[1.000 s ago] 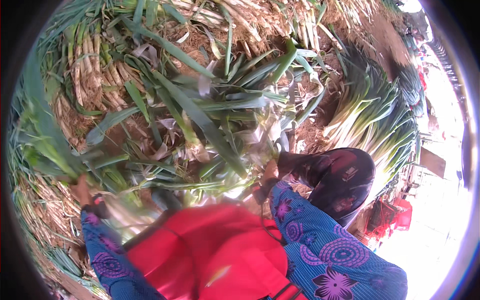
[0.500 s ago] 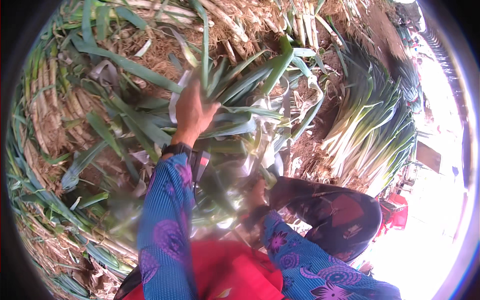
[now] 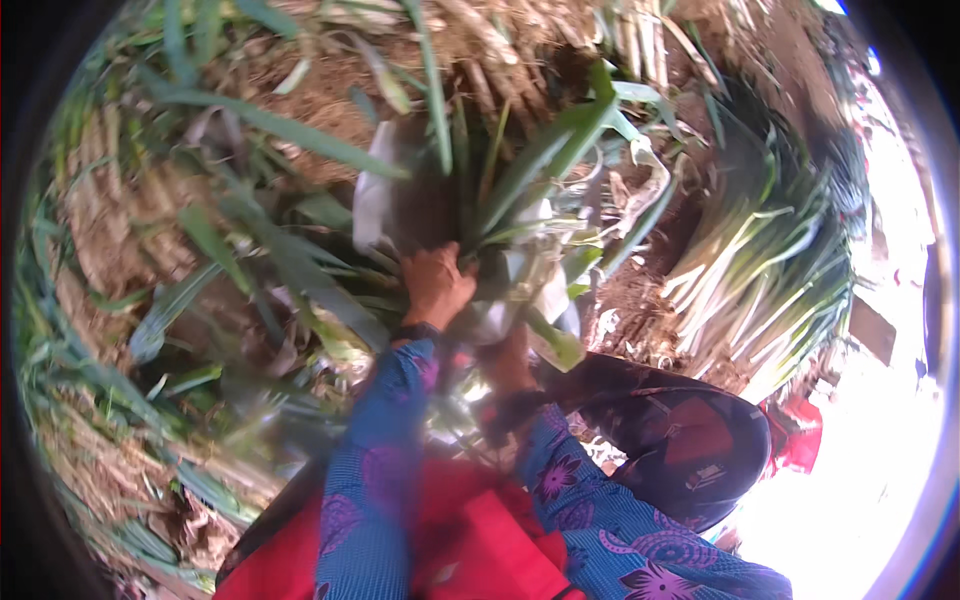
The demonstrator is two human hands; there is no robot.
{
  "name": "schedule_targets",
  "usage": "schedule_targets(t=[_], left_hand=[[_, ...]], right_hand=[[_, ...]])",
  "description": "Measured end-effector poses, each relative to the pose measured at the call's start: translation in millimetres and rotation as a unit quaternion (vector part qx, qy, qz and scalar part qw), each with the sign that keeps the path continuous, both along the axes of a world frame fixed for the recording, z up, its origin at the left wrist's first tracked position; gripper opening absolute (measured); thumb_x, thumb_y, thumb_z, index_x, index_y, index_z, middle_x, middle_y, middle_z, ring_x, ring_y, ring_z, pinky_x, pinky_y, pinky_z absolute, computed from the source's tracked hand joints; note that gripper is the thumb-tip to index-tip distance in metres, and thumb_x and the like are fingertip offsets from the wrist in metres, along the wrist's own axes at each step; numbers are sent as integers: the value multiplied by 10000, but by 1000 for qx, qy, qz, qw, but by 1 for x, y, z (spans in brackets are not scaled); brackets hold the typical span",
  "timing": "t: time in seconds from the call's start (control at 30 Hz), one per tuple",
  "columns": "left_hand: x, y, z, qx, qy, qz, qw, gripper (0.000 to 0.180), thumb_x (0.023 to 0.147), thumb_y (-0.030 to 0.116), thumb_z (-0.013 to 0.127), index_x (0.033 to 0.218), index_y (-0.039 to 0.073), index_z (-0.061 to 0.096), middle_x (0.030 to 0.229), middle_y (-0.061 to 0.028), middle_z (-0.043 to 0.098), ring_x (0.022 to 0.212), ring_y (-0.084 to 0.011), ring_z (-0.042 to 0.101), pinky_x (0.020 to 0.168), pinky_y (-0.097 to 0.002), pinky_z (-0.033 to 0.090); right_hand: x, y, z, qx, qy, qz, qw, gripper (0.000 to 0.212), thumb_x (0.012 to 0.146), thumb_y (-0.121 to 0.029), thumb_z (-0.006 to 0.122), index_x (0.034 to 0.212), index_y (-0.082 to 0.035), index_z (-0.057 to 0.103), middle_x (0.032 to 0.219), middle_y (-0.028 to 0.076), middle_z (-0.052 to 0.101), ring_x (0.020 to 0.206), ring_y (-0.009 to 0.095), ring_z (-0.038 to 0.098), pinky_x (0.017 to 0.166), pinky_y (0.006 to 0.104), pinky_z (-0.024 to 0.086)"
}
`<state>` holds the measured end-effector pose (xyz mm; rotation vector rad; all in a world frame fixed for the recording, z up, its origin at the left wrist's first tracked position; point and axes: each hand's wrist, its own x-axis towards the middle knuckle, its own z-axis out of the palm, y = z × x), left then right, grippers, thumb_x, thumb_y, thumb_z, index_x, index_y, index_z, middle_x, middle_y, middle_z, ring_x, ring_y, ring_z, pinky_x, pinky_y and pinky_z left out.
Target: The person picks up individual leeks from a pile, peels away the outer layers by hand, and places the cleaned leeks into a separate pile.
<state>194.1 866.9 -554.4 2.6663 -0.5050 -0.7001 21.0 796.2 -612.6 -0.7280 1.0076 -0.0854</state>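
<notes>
My left hand (image 3: pixel 437 285), a dark band at its wrist, is closed among long green leek leaves (image 3: pixel 545 155) that fan out beyond it. Its fingers are curled round some of them. Close on its right and nearer my body is my right hand (image 3: pixel 512 358), smeared by haze and motion, so its fingers do not show clearly. A broad cut leaf end (image 3: pixel 556 342) lies right beside that hand. Pale, papery leaf strips (image 3: pixel 375 200) hang just past my left hand.
A bundle of leeks (image 3: pixel 745 260) with white stems lies on the soil at the right. Rooted stalks (image 3: pixel 120 215) are heaped at the left, with more root ends (image 3: pixel 480 35) at the far side. My bent knee (image 3: pixel 670 440) in dark cloth is at the lower right, near a red object (image 3: pixel 797 435).
My left hand has come down and rightward, nearer my body and my right hand. The right hand has shifted only slightly. The view has tilted a little.
</notes>
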Motion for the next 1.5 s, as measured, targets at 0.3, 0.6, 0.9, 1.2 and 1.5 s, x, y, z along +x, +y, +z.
schedule_targets(t=[0.3, 0.6, 0.9, 1.2, 1.5], left_hand=[[-102, 145, -37, -306, 103, 452, 832, 444, 801, 358, 580, 1135, 66, 592, 1023, -192, 634, 939, -345, 605, 803, -436, 477], [-132, 201, 24, -167, -167, 616, 752, 410, 754, 342, 683, 998, 24, 596, 906, -133, 605, 830, -310, 586, 757, -404, 461], [-103, 316, 8, 216, -66, 748, 624, 733, 758, 645, 496, 1184, 49, 478, 1127, -165, 529, 1132, -327, 451, 915, -476, 333], [-64, 198, 7, 75, -19, 661, 747, 430, 886, 448, 418, 1020, 56, 532, 827, -195, 657, 788, -403, 623, 742, -496, 435], [-119, 109, 40, -98, 118, 377, 914, 476, 898, 439, 357, 994, 55, 621, 876, -240, 639, 839, -431, 603, 827, -535, 418]], right_hand=[[66, 72, 77, -204, -44, 356, 911, 435, 889, -280, 533, 1228, -17, 462, 1073, 108, 549, 953, 245, 546, 823, 338, 448], [43, 88, -22, -195, -116, 472, 852, 535, 798, 35, 489, 1323, -27, 404, 1228, 226, 473, 1190, 358, 405, 1018, 437, 304], [25, 48, -15, -257, -86, 578, 770, 714, 814, -35, 564, 1425, -19, 196, 1458, 235, 182, 1358, 398, 160, 1122, 444, 163], [16, 54, -8, -293, 29, 561, 774, 647, 841, -94, 532, 1411, -28, 234, 1434, 218, 247, 1328, 365, 253, 1099, 425, 223], [10, 27, 70, -109, 77, 476, 869, 577, 872, -138, 479, 1392, -18, 259, 1413, 199, 298, 1311, 339, 296, 1081, 412, 260]])
